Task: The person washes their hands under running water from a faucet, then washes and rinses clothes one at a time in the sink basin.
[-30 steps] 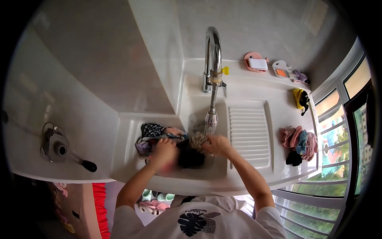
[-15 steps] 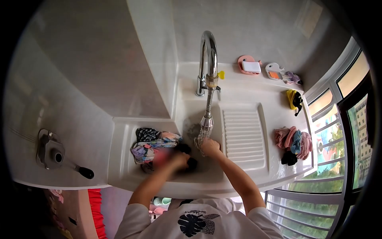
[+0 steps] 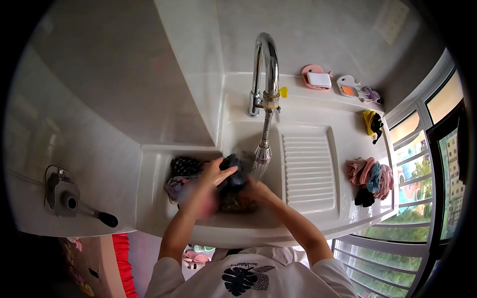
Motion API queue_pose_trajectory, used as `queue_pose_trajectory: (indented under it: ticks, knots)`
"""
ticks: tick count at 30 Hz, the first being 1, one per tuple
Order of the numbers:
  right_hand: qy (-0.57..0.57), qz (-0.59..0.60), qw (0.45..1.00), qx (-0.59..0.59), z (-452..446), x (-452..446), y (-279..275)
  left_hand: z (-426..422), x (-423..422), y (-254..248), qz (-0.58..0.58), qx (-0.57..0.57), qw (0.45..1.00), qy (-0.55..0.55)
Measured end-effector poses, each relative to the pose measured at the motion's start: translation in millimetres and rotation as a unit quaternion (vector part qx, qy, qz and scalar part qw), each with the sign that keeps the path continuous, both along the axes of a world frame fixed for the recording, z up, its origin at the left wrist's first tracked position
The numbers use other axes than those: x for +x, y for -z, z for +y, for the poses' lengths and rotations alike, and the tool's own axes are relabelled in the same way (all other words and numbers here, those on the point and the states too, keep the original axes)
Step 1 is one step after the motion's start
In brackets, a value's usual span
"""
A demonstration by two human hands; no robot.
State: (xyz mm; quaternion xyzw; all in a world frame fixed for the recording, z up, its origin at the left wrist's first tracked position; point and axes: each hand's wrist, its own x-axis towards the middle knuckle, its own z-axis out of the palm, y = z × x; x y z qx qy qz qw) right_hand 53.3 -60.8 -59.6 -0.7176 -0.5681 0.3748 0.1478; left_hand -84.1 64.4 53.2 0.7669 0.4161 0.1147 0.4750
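Over the left part of the white sink (image 3: 149,198), my left hand (image 3: 212,173) grips a wet, dark cloth (image 3: 232,174), its thumb lying across the fabric. My right hand (image 3: 256,190) is close by on the right, just below the running water; motion smears its fingers. Water streams from the chrome faucet (image 3: 263,151) into the basin. Beside and under my left wrist lies a heap of clothes, with a black patterned piece (image 3: 185,166) at the back. A reddish piece near my left forearm is blurred.
A ribbed washboard (image 3: 308,171) is built in right of the basin. Pink and blue cloths (image 3: 373,178) and a yellow-and-black cloth (image 3: 371,124) lie on the right ledge. Behind are a pink soap dish (image 3: 313,74) and a white whale-shaped dish (image 3: 346,84).
My left hand has moved up and the dark cloth now shows beside the stream. My right hand has come down out of the water. The view has shifted slightly.
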Motion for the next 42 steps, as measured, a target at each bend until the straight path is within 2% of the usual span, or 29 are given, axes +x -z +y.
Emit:
queue_pose_trajectory:
  ticks: [2,3,5,6,7,8,9,10,11,12,13,14,15,17,19,20,21,22,23,24,25,26,27,29,32,34,36,40,42]
  knots:
    - [0.18,0.033,0.96,0.211,-7.4,13.1,7.8,-5.6,8.4,-4.4,-0.066,-0.168,0.983,0.043]
    - [0.17,0.146,0.94,0.256,-2.3,20.3,-1.5,-7.0,12.2,3.1,-0.066,-0.167,0.983,0.043]
    - [0.159,0.256,0.906,0.298,4.1,34.8,-16.2,-7.6,20.4,24.3,-0.182,-0.273,0.944,0.034]
    - [0.223,0.311,0.87,0.309,4.9,41.8,-20.3,-11.2,24.2,17.8,-0.297,-0.314,0.901,0.045]
    - [0.286,0.364,0.828,0.318,4.5,47.3,-25.7,-10.8,24.4,23.5,-0.296,-0.315,0.901,0.045]
    - [0.286,0.364,0.828,0.318,2.4,54.0,-31.6,-8.1,25.6,37.7,-0.316,-0.271,0.909,-0.015]
    - [0.33,0.294,0.844,0.303,-1.3,61.0,-42.2,-3.5,28.3,58.4,-0.336,-0.225,0.912,-0.074]
    - [0.373,0.222,0.854,0.287,-5.3,64.7,-53.0,12.5,22.5,112.1,-0.28,-0.226,0.931,-0.052]
    - [0.374,0.22,0.853,0.289,-8.2,63.0,-64.8,11.8,19.9,123.7,-0.282,-0.225,0.931,-0.049]
    - [0.34,0.138,0.883,0.294,-9.0,59.2,-77.1,10.6,18.6,130.3,-0.093,-0.165,0.98,0.056]
    - [0.303,0.054,0.904,0.296,-8.5,56.2,-83.3,8.8,17.1,144.2,0.101,-0.096,0.978,0.157]
    - [0.246,-0.085,0.906,0.334,-6.4,54.1,-58.7,1.9,16.5,163.0,0.104,-0.04,0.972,0.205]
    - [0.246,-0.087,0.905,0.335,-5.1,49.7,-39.5,-6.4,15.8,185.7,0.106,0.015,0.962,0.252]
    - [0.107,-0.229,0.945,0.21,-2.5,39.1,-1.2,-27.1,13.7,181.2,0.186,0.181,0.924,0.28]
    - [0.105,-0.215,0.966,0.096,0.4,27.8,47.1,-41.7,5.4,162.7,0.281,0.209,0.89,0.294]
    - [0.077,-0.234,0.969,-0.022,1.9,20.0,53.7,-40.2,4.4,167.6,0.281,0.209,0.889,0.294]
    - [0.063,-0.245,0.958,-0.138,4.9,11.7,79.0,-36.6,3.1,174.4,0.325,0.139,0.875,0.332]
    - [0.011,-0.284,0.95,-0.129,-3.9,-1.2,84.9,-33.8,1.0,179.7,0.366,0.067,0.853,0.366]
    - [-0.042,-0.32,0.939,-0.119,-10.7,-12.3,89.3,-34.2,-5.1,179.9,0.367,0.066,0.853,0.365]
    - [-0.042,-0.32,0.939,-0.118,-10.7,-17.9,92.5,-35.0,-12.5,176.4,0.396,0.044,0.843,0.362]
    - [-0.131,-0.3,0.934,-0.141,-9.3,-22.0,95.9,-35.8,-17.6,164.5,0.424,0.022,0.831,0.359]
    - [-0.22,-0.278,0.921,-0.163,-9.6,-24.0,99.2,-37.7,-22.3,152.3,0.409,0.059,0.839,0.353]
    - [-0.22,-0.278,0.921,-0.163,-9.4,-15.3,96.0,-37.0,-27.4,167.2,0.409,0.059,0.84,0.353]
    - [-0.186,-0.31,0.923,-0.134,-2.9,10.9,81.4,-35.0,-37.4,213.2,0.286,0.127,0.897,0.311]
    - [-0.114,-0.379,0.908,-0.138,4.2,2.6,69.5,-29.5,-33.7,217.8,0.181,0.142,0.949,0.215]
    - [-0.055,-0.41,0.898,-0.149,0.4,-12.2,69.7,-30.8,-32.0,189.6,0.157,0.164,0.949,0.217]
    - [-0.199,-0.285,0.917,-0.195,-7.3,-17.4,62.3,-34.0,-27.4,179.6,0.129,0.188,0.948,0.223]
    - [-0.176,-0.254,0.9,-0.309,-0.6,2.9,45.9,-35.2,-20.0,172.0,0.141,0.193,0.947,0.213]
    - [-0.099,-0.336,0.914,-0.203,-2.2,-3.7,48.6,-36.4,-16.2,169.0,0.154,0.175,0.95,0.209]
